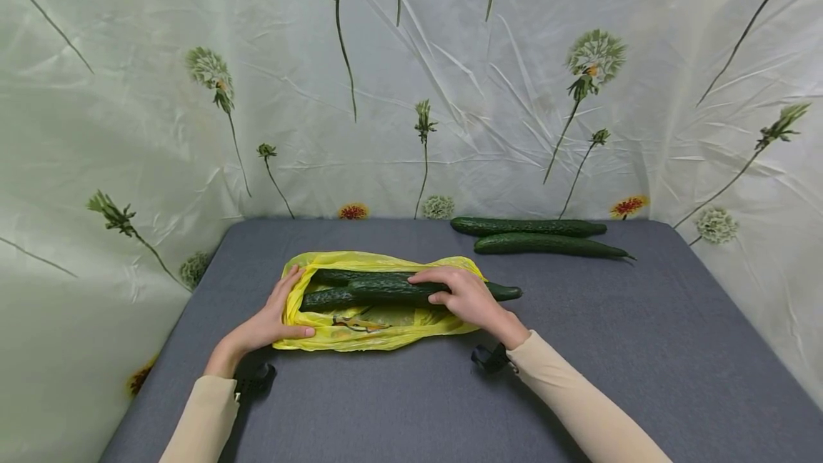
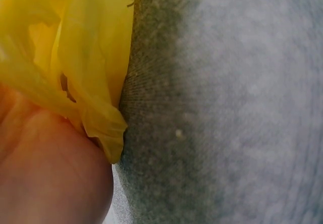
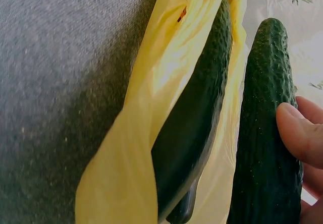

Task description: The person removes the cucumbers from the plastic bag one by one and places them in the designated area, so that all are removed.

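Observation:
A yellow plastic bag [image 1: 379, 261] lies on its side with its mouth spread wide, and dark green cucumbers show inside it. At the bag's left end my left hand [image 1: 266, 320] holds the rim, thumb over the near edge and fingers along the far side. My right hand [image 1: 466, 295] grips a cucumber [image 1: 386, 290] from above, fingers behind it and thumb in front. This cucumber lies over two others, one behind [image 1: 331, 276] and one in front [image 1: 324, 299]. In the right wrist view, the held cucumber [image 3: 267, 133] is beside the bag, thumb on its bumpy skin.
Two more cucumbers, a rear one [image 1: 527, 226] and a front one [image 1: 549, 244], lie side by side at the back right of the grey cloth-covered table [image 1: 386, 406]. A pale curtain [image 1: 386, 91] with dandelion prints hangs behind and along the sides.

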Demonstrator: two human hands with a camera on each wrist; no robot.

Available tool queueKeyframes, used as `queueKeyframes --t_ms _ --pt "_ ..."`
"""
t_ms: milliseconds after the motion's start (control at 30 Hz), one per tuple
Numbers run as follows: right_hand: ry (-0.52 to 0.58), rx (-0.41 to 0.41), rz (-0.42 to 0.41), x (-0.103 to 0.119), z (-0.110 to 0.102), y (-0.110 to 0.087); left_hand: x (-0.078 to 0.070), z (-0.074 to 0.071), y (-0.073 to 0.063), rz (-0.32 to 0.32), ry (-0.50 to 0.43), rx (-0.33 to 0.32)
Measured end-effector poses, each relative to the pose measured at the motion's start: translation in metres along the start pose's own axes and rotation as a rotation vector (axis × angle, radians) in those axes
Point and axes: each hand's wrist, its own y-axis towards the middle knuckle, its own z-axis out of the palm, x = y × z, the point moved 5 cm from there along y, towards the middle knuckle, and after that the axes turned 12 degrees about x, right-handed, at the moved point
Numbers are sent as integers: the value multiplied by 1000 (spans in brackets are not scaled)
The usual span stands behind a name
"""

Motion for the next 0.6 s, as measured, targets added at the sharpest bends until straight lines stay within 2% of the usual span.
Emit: queueKeyframes --t_ms 200,600 --pt "8 -6 -3 -3 -6 -5 1 1 0 12 5 -5" --pt "11 -24 42 -14 -17 -16 1 0 1 13 -2 -3"
